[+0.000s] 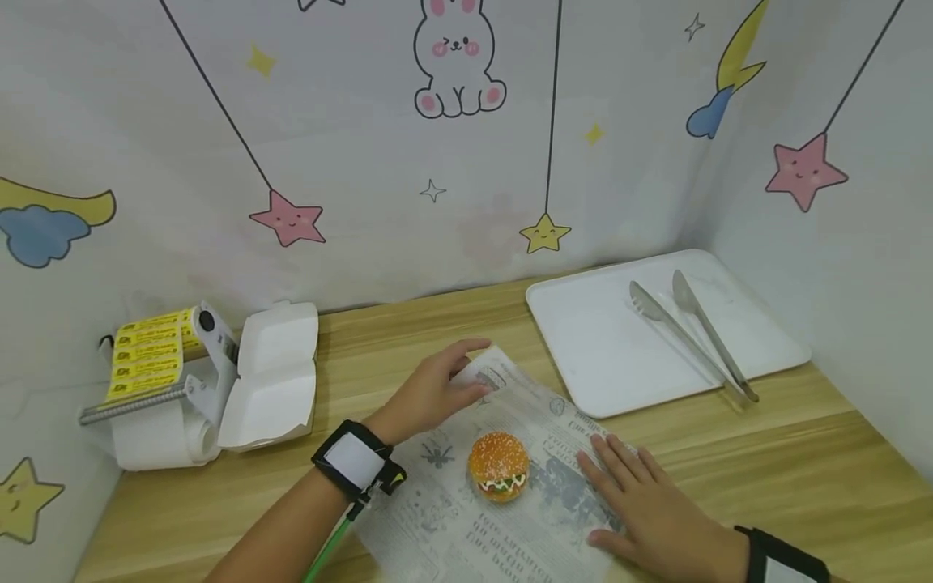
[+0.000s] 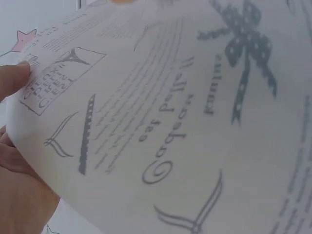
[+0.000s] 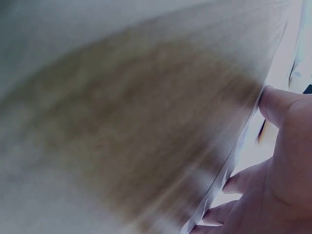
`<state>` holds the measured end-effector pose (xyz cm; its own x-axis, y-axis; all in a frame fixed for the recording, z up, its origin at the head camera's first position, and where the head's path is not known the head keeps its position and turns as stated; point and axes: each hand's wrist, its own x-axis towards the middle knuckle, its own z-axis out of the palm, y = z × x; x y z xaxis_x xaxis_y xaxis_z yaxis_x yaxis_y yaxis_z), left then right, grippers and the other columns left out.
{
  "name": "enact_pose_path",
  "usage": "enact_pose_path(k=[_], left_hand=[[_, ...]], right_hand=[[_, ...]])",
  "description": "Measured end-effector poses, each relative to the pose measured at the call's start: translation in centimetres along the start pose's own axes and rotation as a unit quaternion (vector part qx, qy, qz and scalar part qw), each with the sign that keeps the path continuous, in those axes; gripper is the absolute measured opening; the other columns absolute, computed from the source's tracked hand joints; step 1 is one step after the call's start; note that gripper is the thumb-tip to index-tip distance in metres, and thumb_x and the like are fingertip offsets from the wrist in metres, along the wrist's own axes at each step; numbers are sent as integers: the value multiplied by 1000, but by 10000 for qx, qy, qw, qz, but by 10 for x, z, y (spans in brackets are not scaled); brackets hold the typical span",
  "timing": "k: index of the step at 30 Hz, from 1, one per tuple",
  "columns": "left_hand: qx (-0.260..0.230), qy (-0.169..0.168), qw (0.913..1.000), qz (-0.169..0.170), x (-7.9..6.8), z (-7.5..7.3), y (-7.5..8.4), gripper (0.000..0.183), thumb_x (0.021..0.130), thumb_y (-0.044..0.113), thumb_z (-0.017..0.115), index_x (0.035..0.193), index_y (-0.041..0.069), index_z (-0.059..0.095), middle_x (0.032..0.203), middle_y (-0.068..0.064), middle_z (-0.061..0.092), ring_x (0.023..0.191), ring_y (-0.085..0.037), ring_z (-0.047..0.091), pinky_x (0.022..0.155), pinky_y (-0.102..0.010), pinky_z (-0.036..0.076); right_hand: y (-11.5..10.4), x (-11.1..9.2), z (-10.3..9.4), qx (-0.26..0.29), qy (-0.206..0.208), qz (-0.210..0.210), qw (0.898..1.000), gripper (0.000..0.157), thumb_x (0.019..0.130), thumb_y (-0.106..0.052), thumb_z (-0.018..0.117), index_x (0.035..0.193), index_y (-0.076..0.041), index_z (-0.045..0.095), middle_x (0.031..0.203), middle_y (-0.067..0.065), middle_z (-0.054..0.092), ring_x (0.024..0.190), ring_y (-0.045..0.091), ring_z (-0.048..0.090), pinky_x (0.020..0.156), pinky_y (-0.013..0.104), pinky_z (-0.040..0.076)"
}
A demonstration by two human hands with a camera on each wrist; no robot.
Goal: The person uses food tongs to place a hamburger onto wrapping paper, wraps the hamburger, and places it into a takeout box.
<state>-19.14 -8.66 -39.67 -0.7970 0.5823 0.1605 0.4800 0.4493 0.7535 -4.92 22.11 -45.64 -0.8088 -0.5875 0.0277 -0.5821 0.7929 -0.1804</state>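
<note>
A small burger (image 1: 499, 465) with a sesame bun lies on a sheet of printed, newspaper-style wrapping paper (image 1: 440, 518). My left hand (image 1: 426, 397) holds the paper's far corner. In the left wrist view the paper (image 2: 126, 131) curves upward, with the thumb on its printed face and the other fingers partly hidden behind it. On the right, my right hand (image 1: 656, 506) rests along the paper's right edge with its fingers spread and fairly straight. The right wrist view shows its thumb and fingertips touching the edge of the paper (image 3: 146, 122).
A white tray (image 1: 598, 364) at the back right bears metal tongs (image 1: 685, 332), whose handle end overhangs its front edge. An unfolded white takeaway box (image 1: 273, 397) stands at the left beside a dispenser with a roll of yellow labels (image 1: 149, 352). Patterned walls close the table's back and sides.
</note>
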Motion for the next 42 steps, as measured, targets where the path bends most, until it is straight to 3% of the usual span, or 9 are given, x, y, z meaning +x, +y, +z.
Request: enact_pose_path(k=[4,8,16,24,30,32,36,39,42], left_hand=[[-42,-83,9990,435,-13,6,15,41,88,22,66,127,16,56,83,7,61,68,-5,50,65,-26,46],[412,-332,9949,859,-29,13,25,15,89,20,65,103,17,70,97,12,67,88,0,59,79,-22,51],[990,-423,9836,1451,-65,22,27,16,82,13,72,95,22,73,101,15,67,96,1,59,83,-17,48],[2109,-364,9473,2385,-86,34,29,18,77,9,73,92,20,73,101,11,66,102,-4,58,93,-22,44],[2581,-581,9349,2367,-93,41,28,12,78,19,73,90,24,73,122,4,62,122,-14,50,104,-32,38],[2623,-662,9341,2330,-94,42,27,11,80,29,72,90,25,73,129,2,59,127,-16,46,106,-34,36],[2610,-773,9364,2215,-95,43,27,29,87,51,59,91,26,73,133,1,58,129,-17,45,106,-36,36],[2581,-658,9411,2083,-94,43,28,32,95,47,49,97,25,72,129,3,61,127,-14,47,104,-36,38],[2555,-498,9459,1936,-91,44,28,22,97,32,52,105,23,70,123,7,64,121,-9,52,101,-32,41]], right_hand=[[0,0,0,-43,38,67,10000,84,91,-63,38,149,-3,33,154,23,27,140,40,22,104,63,26],[0,0,2,-154,197,63,9997,88,90,-64,40,146,4,34,153,24,29,139,40,25,104,62,27],[-2,3,-1,-133,75,88,9998,91,89,-65,40,145,6,34,153,25,27,139,41,23,106,63,24],[-4,5,-5,-59,-81,137,9999,90,90,-65,39,147,5,32,155,25,23,140,42,19,106,64,22],[-4,7,-3,-73,-101,191,9997,90,89,-66,38,146,4,34,154,25,25,140,41,20,106,64,21],[-4,6,-2,-105,-66,196,9997,90,89,-66,39,146,4,35,153,25,26,140,40,20,106,63,22],[-4,6,-2,-157,-28,186,9997,90,90,-66,38,146,4,34,154,24,26,141,39,20,107,63,22],[-4,6,-2,-178,-20,177,9997,90,90,-66,38,146,4,34,154,24,26,141,40,20,107,63,22],[-4,6,-2,-163,19,174,9997,90,90,-65,40,146,4,33,154,24,25,141,40,20,107,62,22]])
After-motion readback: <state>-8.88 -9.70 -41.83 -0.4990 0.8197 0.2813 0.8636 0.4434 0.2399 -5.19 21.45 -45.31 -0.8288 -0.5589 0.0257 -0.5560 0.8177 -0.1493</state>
